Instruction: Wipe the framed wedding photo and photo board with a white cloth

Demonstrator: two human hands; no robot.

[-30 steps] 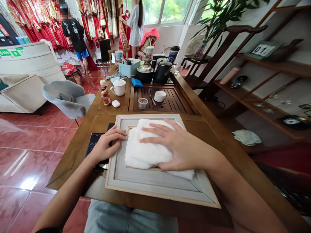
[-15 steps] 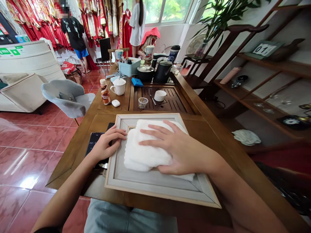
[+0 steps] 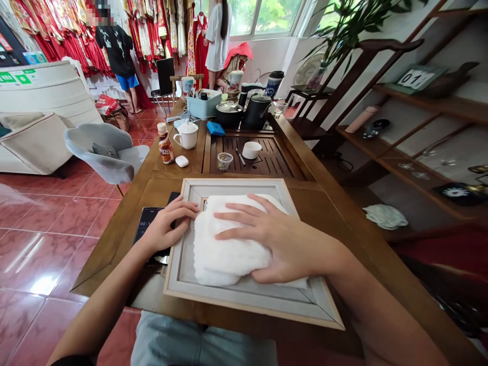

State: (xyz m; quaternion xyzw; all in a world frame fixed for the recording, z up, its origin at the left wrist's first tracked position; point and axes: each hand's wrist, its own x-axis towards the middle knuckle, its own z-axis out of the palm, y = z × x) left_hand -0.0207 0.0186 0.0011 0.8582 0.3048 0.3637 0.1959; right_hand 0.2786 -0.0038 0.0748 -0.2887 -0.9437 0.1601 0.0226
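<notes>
White cloth (image 3: 229, 249) has slid nearer the person across the frame (image 3: 244, 300) on the table (image 3: 324, 203), right hand (image 3: 274, 239) spread on top; left hand (image 3: 171, 226) at its edge, grip unclear; likely wiping, wanting even pressure next

Right hand (image 3: 282, 241) spread on white cloth (image 3: 219, 256) atop frame (image 3: 244, 301); left hand (image 3: 171, 222) at edge.

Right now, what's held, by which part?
Right hand lies spread atop folded white cloth; left hand touches rectangular pale wooden frame at its left edge; grip unclear.

Glossy red floor tiles (image 3: 57, 216), a grey chair (image 3: 91, 150), white sofa (image 3: 49, 145), daylit window (image 3: 277, 19) beyond
</notes>
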